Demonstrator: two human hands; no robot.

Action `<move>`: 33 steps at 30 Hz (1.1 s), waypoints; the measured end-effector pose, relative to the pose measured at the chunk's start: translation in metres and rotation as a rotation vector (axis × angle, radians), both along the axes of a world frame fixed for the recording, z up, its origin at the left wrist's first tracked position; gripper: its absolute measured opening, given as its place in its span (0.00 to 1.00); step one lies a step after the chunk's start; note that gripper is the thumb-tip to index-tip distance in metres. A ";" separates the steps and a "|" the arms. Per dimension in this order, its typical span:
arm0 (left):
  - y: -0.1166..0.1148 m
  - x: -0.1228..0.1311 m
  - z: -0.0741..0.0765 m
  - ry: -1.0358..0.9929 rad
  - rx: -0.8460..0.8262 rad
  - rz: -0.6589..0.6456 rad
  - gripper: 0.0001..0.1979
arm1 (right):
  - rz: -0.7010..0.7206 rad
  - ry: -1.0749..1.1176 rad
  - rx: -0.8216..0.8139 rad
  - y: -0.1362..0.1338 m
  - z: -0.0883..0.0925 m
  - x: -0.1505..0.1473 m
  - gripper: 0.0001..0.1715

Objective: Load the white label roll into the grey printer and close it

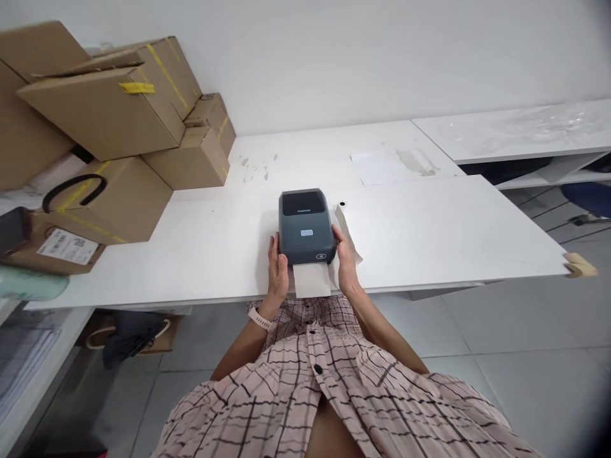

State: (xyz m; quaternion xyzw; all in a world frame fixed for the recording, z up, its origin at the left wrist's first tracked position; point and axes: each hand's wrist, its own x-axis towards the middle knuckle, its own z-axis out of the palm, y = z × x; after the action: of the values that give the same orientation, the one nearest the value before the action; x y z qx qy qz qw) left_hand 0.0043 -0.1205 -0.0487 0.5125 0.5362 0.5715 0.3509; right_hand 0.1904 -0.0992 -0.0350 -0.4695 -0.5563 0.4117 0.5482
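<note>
A dark grey label printer [305, 245] sits on the white table near its front edge. From its front slot hangs a pale paper label [312, 281], which reaches past the table's edge. My left hand [277, 270] presses against the printer's left side, thumb at the front corner. On the opposite side my right hand [346, 257] grips the printer's right flank. Partly behind that hand, a strip of paper [351, 236] with a curled end lies along the printer's right side.
Cardboard boxes [109, 108] with yellow tape are stacked at the left of the table [420, 229]. A white sheet [372, 168] lies near the back. At the right corner is a tan corner pad [580, 264]. A lower shelf unit [534, 130] adjoins at the right.
</note>
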 end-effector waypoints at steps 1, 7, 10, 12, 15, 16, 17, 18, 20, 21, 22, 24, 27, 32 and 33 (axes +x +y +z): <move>0.002 -0.001 0.004 -0.009 0.008 -0.004 0.40 | 0.002 0.002 0.011 0.003 0.003 0.001 0.40; 0.045 -0.017 0.052 -0.047 0.127 -0.074 0.39 | 0.038 0.000 0.130 0.047 0.049 0.008 0.44; 0.087 -0.028 0.069 0.054 0.187 -0.117 0.37 | 0.072 -0.082 0.203 0.086 0.075 0.006 0.47; 0.114 -0.034 0.071 0.094 0.201 -0.126 0.38 | 0.080 -0.142 0.242 0.113 0.086 0.002 0.49; 0.137 -0.036 0.058 0.115 0.052 -0.127 0.41 | 0.086 -0.218 0.281 0.151 0.093 -0.002 0.52; 0.139 -0.036 0.052 0.120 -0.029 -0.137 0.42 | 0.091 -0.239 0.287 0.162 0.094 -0.003 0.52; 0.138 -0.035 0.045 0.124 -0.109 -0.154 0.45 | 0.098 -0.257 0.290 0.170 0.095 -0.003 0.52; 0.136 -0.035 0.039 0.121 -0.175 -0.175 0.47 | 0.106 -0.274 0.289 0.175 0.096 -0.003 0.52; 0.127 -0.033 0.029 0.108 -0.256 -0.188 0.50 | 0.090 -0.317 0.299 0.179 0.098 -0.003 0.53; 0.122 -0.031 0.027 0.110 -0.285 -0.168 0.50 | 0.059 -0.342 0.321 0.177 0.099 -0.003 0.54; 0.117 -0.030 0.026 0.124 -0.313 -0.133 0.50 | 0.023 -0.371 0.358 0.172 0.100 -0.004 0.54; 0.111 -0.028 0.029 0.208 -0.370 -0.055 0.45 | 0.021 -0.460 0.448 0.160 0.099 -0.006 0.51; 0.108 -0.026 0.042 0.446 -0.405 0.008 0.29 | 0.274 -0.698 0.460 0.148 0.089 -0.013 0.51; 0.108 -0.028 0.061 0.675 -0.469 -0.098 0.12 | 0.616 -1.094 0.270 0.163 0.059 -0.030 0.66; 0.108 -0.029 0.063 0.688 -0.482 -0.123 0.11 | 0.648 -1.132 0.249 0.169 0.055 -0.034 0.68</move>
State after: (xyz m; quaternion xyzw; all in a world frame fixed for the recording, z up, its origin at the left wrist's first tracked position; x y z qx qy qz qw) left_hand -0.0243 -0.0126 0.0140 0.6077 0.7087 0.2035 0.2951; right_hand 0.1567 0.0696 0.0200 -0.3555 -0.9149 0.1779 0.0700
